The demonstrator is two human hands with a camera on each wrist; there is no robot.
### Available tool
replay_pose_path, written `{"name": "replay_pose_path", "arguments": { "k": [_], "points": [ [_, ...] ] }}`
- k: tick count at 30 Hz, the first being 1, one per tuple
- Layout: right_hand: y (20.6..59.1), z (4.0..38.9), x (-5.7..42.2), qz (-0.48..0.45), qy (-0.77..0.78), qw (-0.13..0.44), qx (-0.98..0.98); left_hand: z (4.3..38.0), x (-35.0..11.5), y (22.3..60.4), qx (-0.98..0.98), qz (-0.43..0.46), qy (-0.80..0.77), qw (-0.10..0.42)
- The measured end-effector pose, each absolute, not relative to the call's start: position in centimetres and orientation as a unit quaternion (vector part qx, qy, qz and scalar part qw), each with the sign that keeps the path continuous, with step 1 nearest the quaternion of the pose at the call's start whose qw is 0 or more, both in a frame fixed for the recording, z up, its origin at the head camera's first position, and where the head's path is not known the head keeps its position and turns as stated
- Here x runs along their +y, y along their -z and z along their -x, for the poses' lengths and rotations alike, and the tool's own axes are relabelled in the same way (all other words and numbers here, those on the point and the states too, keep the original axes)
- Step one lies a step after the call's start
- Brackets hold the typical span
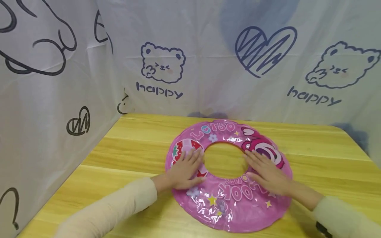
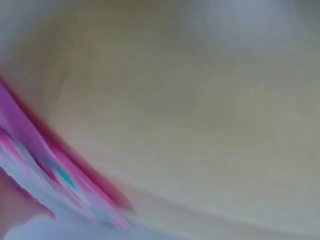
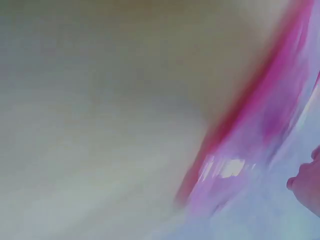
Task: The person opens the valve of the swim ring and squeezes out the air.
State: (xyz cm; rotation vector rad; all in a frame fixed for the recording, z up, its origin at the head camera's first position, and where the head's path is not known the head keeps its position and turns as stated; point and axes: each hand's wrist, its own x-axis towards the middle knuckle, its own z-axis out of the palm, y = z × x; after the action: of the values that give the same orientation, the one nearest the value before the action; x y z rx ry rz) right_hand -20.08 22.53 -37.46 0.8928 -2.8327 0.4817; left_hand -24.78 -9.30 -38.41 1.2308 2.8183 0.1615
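Note:
A pink inflatable swim ring [image 1: 238, 215] with a bear, a strawberry and lettering printed on it lies flat on the wooden table. My left hand [image 1: 185, 170] rests on the ring's left side over the strawberry print, fingers straight. On the right side, my right hand [image 1: 268, 175] lies with extended fingers below the bear print, fingertips at the edge of the centre hole. Both wrist views are blurred; the left shows a strip of the ring [image 2: 65, 165] beside part of the hand [image 2: 20, 205], the right a shiny stretch of the ring [image 3: 250, 140] near the fingers [image 3: 307, 185].
The yellow wood-grain table [image 1: 119, 148] extends to both sides of the ring. A white curtain [image 1: 202, 66] with bear and heart drawings hangs behind it, and another printed curtain [image 1: 44, 105] stands along the left edge.

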Motion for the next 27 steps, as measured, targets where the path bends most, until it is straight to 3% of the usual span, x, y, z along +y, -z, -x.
{"name": "replay_pose_path", "arguments": {
  "k": [5,14,27],
  "points": [
    [37.6,24.5,26.2,-0.225,-0.154,0.045,-0.961,29.2,-11.2,38.4,0.942,-0.329,-0.06,0.029],
    [39.5,26.8,28.3,-0.178,-0.138,-0.074,-0.971,31.0,-12.2,38.9,0.957,-0.259,-0.03,0.13],
    [40.7,26.5,28.3,-0.18,-0.103,-0.064,-0.976,30.9,-12.0,39.5,0.96,-0.261,-0.01,0.098]
  ]
}}
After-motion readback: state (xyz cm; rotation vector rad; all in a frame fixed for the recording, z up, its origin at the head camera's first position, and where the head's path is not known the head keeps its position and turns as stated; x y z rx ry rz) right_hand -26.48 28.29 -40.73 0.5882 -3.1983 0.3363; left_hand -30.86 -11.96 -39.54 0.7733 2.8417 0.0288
